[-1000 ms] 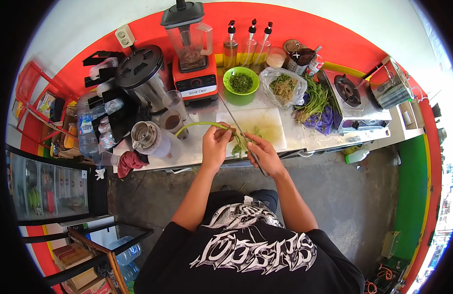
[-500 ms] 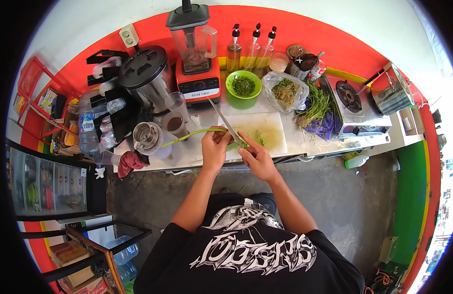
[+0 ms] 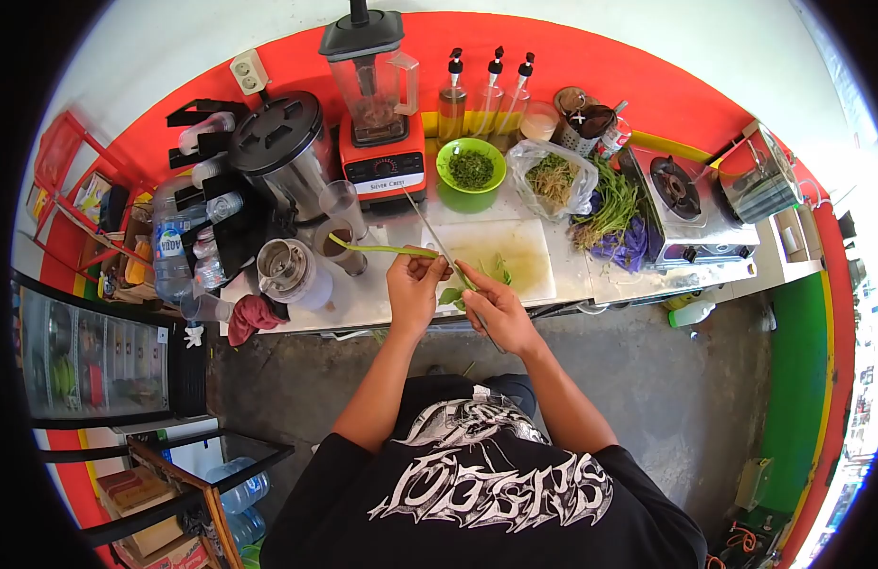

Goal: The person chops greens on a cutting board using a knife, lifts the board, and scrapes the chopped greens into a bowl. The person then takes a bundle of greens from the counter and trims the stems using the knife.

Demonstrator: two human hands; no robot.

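Observation:
A long green stalk (image 3: 382,249) is pinched in my left hand (image 3: 415,292), its free end pointing left over a cup. My right hand (image 3: 499,315) is closed around a knife (image 3: 427,224), whose blade points up and left and crosses the stalk's right end. A green leaf (image 3: 450,297) hangs between the two hands. Behind them lies a pale cutting board (image 3: 536,248) with some leaf bits (image 3: 500,268) on it. A green bowl (image 3: 469,196) of chopped greens stands beyond the board.
A blender (image 3: 382,156) and a large steel pot (image 3: 287,156) stand at the back left. Cups (image 3: 341,247) are left of the board. A plastic bag (image 3: 555,178) of trimmings, a bunch of greens (image 3: 609,204) and a stove (image 3: 683,209) are to the right.
The stalk's free end has risen and moved slightly right. The knife has turned steeper, and its lower end now shows below my right hand. A leaf has come into view between the hands.

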